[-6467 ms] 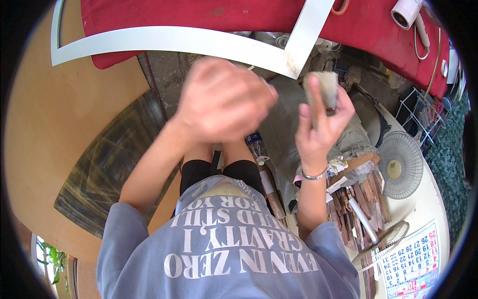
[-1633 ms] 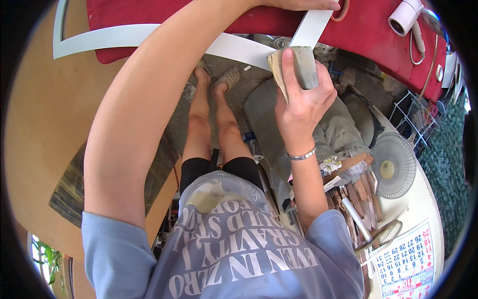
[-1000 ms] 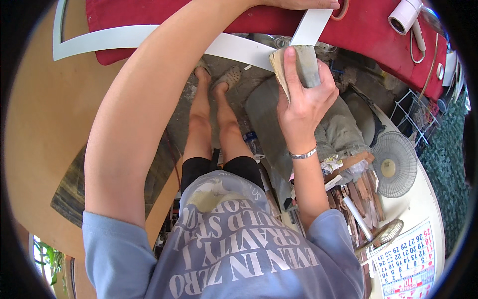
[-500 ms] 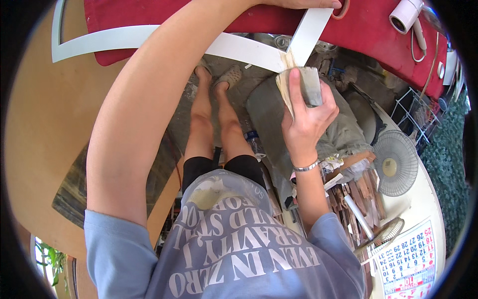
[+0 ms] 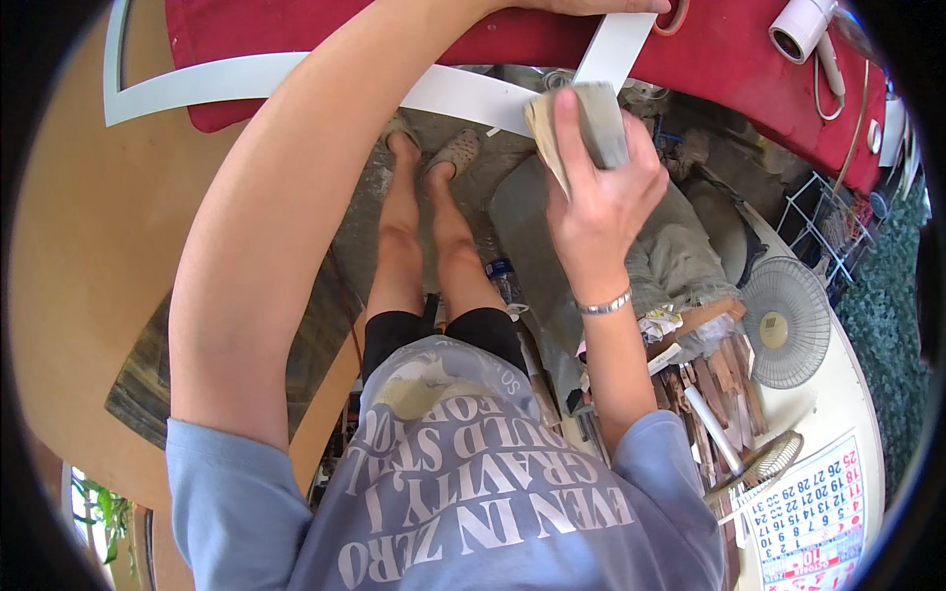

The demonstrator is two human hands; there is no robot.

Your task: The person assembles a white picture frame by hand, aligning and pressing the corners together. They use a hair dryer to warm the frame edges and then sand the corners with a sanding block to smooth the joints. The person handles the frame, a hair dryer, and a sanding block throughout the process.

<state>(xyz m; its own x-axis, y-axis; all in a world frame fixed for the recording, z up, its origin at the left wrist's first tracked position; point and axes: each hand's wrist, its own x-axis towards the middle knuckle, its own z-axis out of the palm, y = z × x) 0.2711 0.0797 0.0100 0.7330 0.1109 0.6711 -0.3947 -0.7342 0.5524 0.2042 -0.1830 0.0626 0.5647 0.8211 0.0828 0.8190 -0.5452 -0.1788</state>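
Observation:
In my right hand is a folded piece of sandpaper, grey on one face and tan along its layered edge. My index finger lies along it, and it covers the corner of a white frame. That frame rests over a red-covered surface, with its near strip reaching past the edge. My left hand, cut off by the top of the view, grips the short right strip of the frame. My left arm crosses over the long strip and hides part of it.
A pinkish-white hair-dryer-like device lies on the red cloth at the right. Beside me are a round fan grille, wood strips, a white wire rack and a grey-covered bundle. A tan panel stands left.
My right hand has moved up and slightly left with the sandpaper, now covering the frame's corner. The left hand stays on the frame, which has shifted slightly.

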